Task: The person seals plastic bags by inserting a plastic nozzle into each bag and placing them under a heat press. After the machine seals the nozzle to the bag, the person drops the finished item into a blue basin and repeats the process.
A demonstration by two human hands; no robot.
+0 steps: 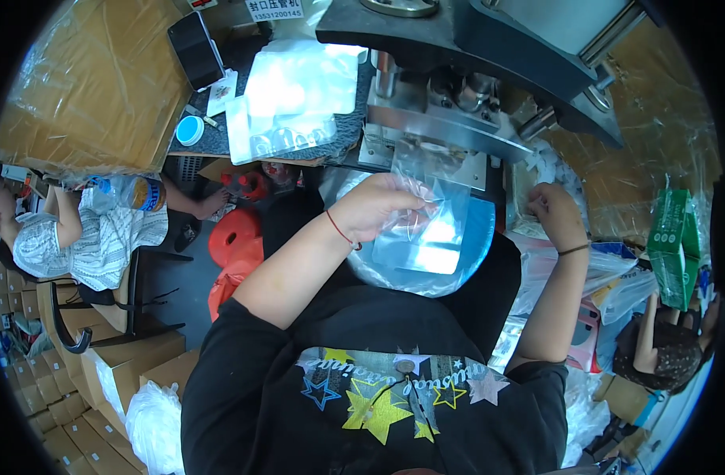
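Observation:
My left hand (pixel 378 207) is closed, thumb and fingers pinching a clear plastic sheet (pixel 427 252) at the front of the press. The sheet hangs over a round blue tub (pixel 480 226) lined with clear film on my lap. Behind the sheet, more clear plastic (pixel 432 158) lies across the metal base of the press (pixel 426 120). My right hand (pixel 556 214) is off to the right of the press, fingers curled together beside a container (pixel 522 222) with clear plastic in it. Whatever those fingers hold, if anything, is too small to make out.
A stack of clear plastic sheets (pixel 303 83) lies on the dark tabletop left of the press, near a blue-lidded jar (pixel 190 131) and a black stand (pixel 196 49). A red stool (pixel 236 245) stands at left. Other people sit at far left and far right among cartons.

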